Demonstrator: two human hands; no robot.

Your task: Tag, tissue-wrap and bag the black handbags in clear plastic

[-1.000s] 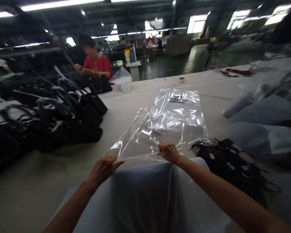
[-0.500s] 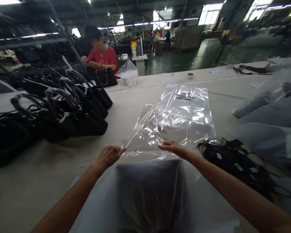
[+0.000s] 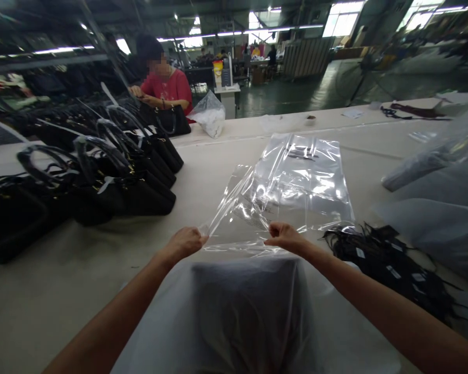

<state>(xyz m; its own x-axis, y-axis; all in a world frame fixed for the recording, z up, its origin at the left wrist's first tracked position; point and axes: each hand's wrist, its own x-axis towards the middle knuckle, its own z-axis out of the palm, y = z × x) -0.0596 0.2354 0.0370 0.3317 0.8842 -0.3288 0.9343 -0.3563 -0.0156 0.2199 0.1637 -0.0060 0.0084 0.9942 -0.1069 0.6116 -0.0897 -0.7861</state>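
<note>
My left hand [image 3: 186, 243] is closed in a pinch on the near left edge of a clear plastic bag [image 3: 232, 221]. The bag's near edge runs across to my right hand [image 3: 286, 237], whose curled fingers grip it too. Tight creases fan out from both grips. Beyond it, and partly under it, lies a stack of glossy clear plastic bags [image 3: 320, 182] with dark print. Right below my hands, close to me, a dark boxy thing [image 3: 253, 306] sits inside a whitish translucent cover; its kind cannot be made out.
Black handbags [image 3: 140, 192] with wrapped handles stand in rows on the left. A pile of black straps with white tags [image 3: 390, 265] lies by my right forearm. Translucent wrapped items [image 3: 437, 223] are at the right. Across the table [image 3: 214, 156], a person in red [image 3: 171, 88] handles a black handbag.
My right hand has shifted slightly right and its fingers look more curled. The left hand has turned a little on the bag's edge. The whole view has moved slightly.
</note>
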